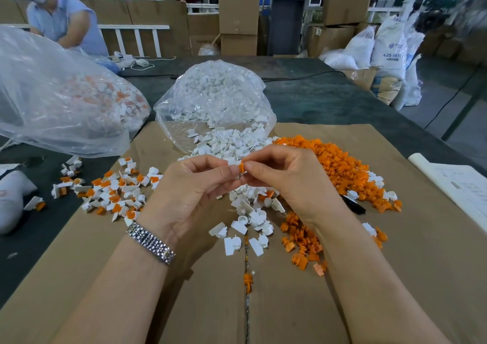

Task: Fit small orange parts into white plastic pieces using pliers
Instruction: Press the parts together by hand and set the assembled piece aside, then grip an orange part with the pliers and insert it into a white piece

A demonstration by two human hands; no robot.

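My left hand (pixel 195 185) pinches a small white plastic piece (pixel 233 163) between thumb and fingers. My right hand (pixel 284 177) pinches a small orange part (pixel 241 168) against that white piece, above the cardboard. A heap of loose orange parts (pixel 342 169) lies to the right. White pieces (pixel 224 143) spill from an open clear bag (pixel 210 98) just behind my hands. Fitted white-and-orange pieces (pixel 116 190) lie scattered at the left. A black tool handle (pixel 354 206) shows partly under the orange heap.
Flattened cardboard (pixel 210 304) covers the dark table (pixel 329 98). A large clear bag of fitted pieces (pixel 60 101) lies at the left. Another person (pixel 63 22) works at the far left. Boxes (pixel 238 22) and white sacks (pixel 387 51) stand behind. A paper sheet (pixel 458 185) lies right.
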